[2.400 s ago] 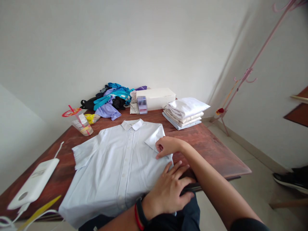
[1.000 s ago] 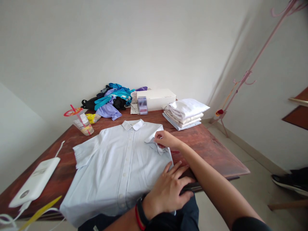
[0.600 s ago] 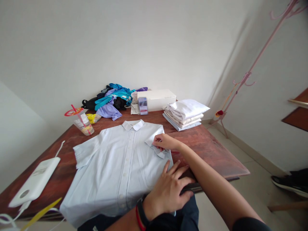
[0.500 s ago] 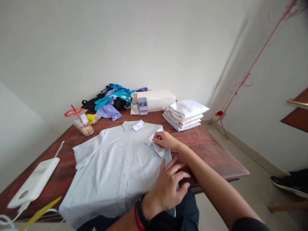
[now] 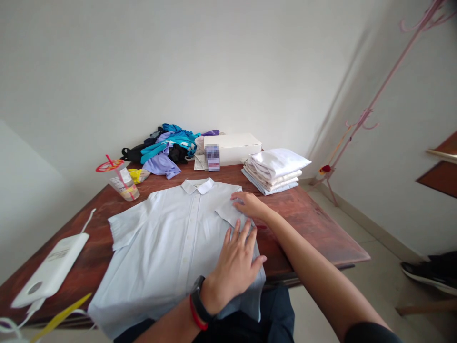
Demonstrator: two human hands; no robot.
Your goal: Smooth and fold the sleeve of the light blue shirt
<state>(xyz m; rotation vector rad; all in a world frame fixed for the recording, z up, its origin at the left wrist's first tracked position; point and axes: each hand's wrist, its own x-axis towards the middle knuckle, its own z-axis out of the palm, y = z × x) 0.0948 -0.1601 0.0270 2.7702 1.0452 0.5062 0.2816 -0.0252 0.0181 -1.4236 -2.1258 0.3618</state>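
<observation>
- Pale blue shirt lies buttoned and flat, collar at 12 o'clock, right sleeve folded in.
- Our left hand and right hand press it, fingers spread, gripping nothing.

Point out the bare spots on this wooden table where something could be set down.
Bare wood shows right of the pale blue button shirt, in front of the stack of folded white shirts, out to the brown wooden table edge. A narrower strip lies between the shirt's sleeve and the white power bank. The back is crowded.
</observation>
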